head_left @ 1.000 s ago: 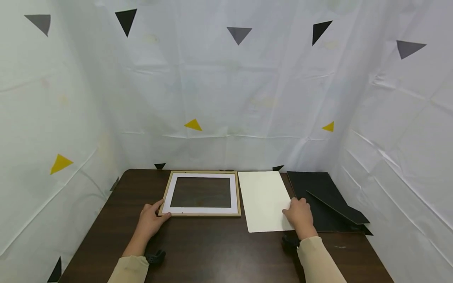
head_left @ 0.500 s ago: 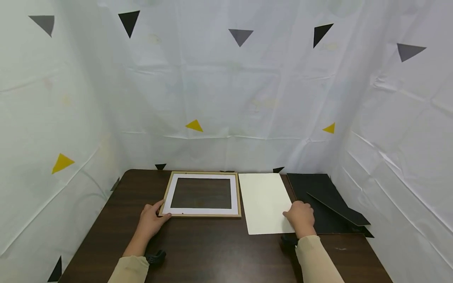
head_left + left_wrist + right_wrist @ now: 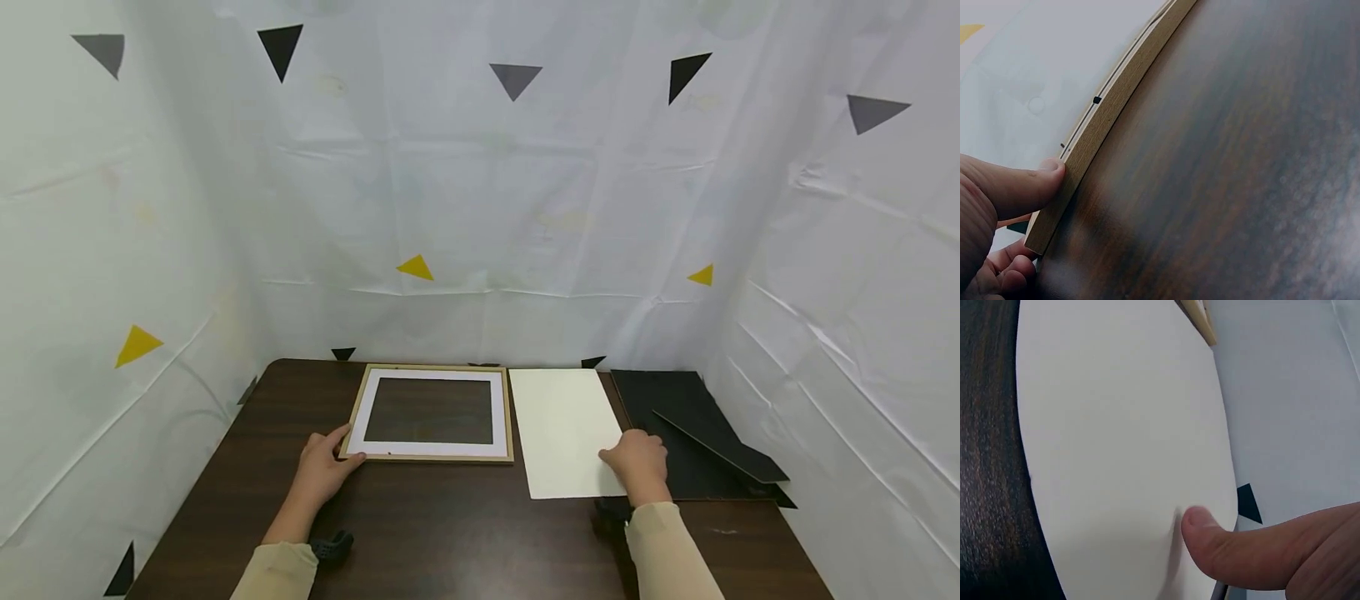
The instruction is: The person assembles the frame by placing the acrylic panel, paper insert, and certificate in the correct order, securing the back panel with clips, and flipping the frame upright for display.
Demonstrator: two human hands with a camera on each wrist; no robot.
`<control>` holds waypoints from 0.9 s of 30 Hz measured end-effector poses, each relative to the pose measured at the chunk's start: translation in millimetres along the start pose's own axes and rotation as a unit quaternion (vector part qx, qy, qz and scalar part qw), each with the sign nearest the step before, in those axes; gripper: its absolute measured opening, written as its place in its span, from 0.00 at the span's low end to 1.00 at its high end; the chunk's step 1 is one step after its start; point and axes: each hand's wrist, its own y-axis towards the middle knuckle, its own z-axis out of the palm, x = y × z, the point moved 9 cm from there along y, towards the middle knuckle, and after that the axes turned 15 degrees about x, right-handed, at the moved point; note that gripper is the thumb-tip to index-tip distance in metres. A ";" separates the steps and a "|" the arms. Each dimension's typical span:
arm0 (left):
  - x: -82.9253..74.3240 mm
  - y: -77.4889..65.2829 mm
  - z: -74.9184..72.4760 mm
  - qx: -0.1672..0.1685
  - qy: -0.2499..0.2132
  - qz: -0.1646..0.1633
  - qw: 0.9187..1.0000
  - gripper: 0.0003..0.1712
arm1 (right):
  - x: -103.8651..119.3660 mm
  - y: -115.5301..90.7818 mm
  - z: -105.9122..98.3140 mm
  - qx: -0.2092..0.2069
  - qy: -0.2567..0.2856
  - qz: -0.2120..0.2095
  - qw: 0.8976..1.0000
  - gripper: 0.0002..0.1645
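Observation:
A wooden picture frame (image 3: 427,457) with a white mat lies on the table's left half. The left hand (image 3: 322,467) grips its near left corner. In the left wrist view the thumb (image 3: 1029,187) presses against the frame's edge, and curled fingers (image 3: 1010,269) show at the corner's end. A cream-white sheet (image 3: 564,429) lies just right of the frame. My right hand (image 3: 637,462) holds that sheet by its right edge. Seen from the right wrist, the thumb (image 3: 1241,553) lies on top of the sheet; the other fingers are hidden.
A black backing board (image 3: 660,396) lies at the right of the dark wooden table (image 3: 465,542), with a flap (image 3: 720,446) raised at a slant. A white cloth with triangles (image 3: 480,183) hangs behind and on both sides.
The head view has shifted slightly. Both hands keep the same hold, and the frame and sheet stay in place.

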 end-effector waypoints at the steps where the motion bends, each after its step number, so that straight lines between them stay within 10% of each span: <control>1: -0.2 -0.2 0.4 0.000 0.000 0.000 1.000 0.44 | 0.4 -0.8 0.9 -0.001 -0.001 0.003 1.000 0.41; 27: 0.7 0.8 -0.3 0.000 0.007 -0.003 1.000 0.44 | -1.1 7.5 3.5 0.020 0.044 0.042 0.998 0.56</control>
